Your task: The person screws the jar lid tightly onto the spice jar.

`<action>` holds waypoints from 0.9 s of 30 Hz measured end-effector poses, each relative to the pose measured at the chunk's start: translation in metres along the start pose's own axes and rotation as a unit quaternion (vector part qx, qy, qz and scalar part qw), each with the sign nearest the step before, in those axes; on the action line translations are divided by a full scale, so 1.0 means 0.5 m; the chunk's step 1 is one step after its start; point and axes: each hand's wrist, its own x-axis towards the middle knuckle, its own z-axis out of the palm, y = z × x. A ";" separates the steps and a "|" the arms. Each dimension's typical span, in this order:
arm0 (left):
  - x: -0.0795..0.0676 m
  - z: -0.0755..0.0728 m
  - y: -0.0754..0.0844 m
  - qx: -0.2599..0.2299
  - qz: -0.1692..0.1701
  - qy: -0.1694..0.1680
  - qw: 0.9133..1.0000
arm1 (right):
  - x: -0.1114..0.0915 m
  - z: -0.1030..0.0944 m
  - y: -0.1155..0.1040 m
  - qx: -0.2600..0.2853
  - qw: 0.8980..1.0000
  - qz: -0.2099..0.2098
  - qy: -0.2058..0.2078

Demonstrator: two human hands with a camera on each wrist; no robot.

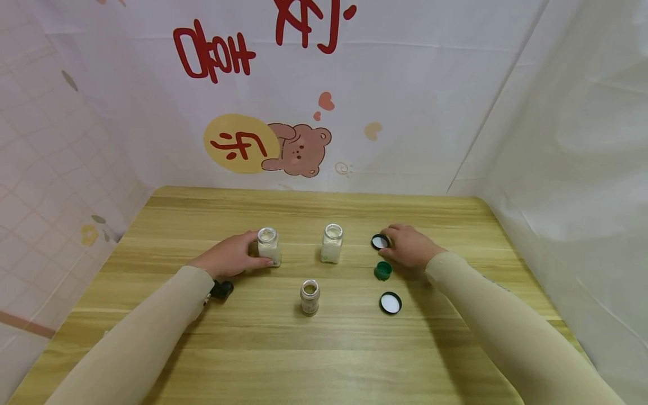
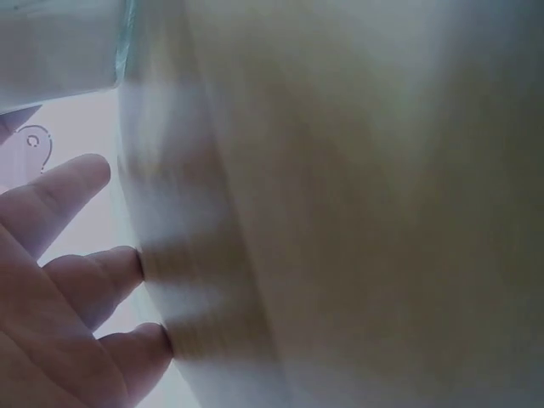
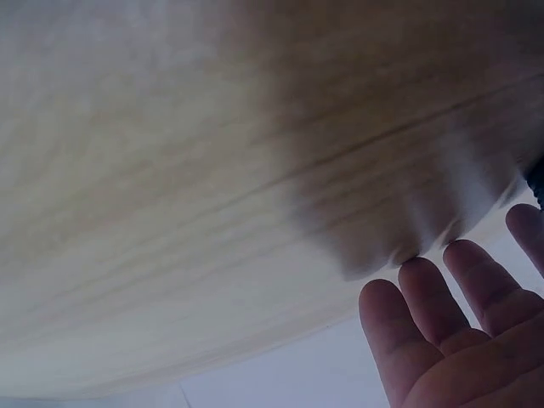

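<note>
My left hand (image 1: 229, 256) holds a square glass jar (image 1: 269, 250) with pale contents, thumb and a finger around its sides. The jar stands open and upright on the table. In the left wrist view, part of the jar (image 2: 59, 51) shows at the upper left, while the other fingers (image 2: 72, 191) spread below it. My right hand (image 1: 409, 246) pinches a black lid (image 1: 379, 242) with a white inside between thumb and fingers. Only the black edge of this lid (image 3: 535, 180) shows in the right wrist view. A green cap (image 1: 383, 271) lies just below the right hand.
A second square glass jar (image 1: 331, 244) stands open in the middle. Nearer me is a smaller open jar (image 1: 310, 298). Another black lid (image 1: 390, 303) lies with its white inside up. The wooden table (image 1: 283, 360) meets a white printed curtain (image 1: 405, 112) at the back.
</note>
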 end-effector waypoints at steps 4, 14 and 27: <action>0.000 0.000 0.000 0.003 -0.004 -0.003 1.000 | -0.002 -0.002 -0.003 0.001 1.000 0.002 -0.005; 0.002 0.001 -0.005 0.010 -0.005 -0.005 1.000 | -0.005 0.002 -0.003 0.001 1.000 0.000 0.008; 0.002 0.001 -0.004 0.007 -0.008 -0.007 1.000 | -0.013 -0.002 -0.005 0.010 0.999 -0.003 0.032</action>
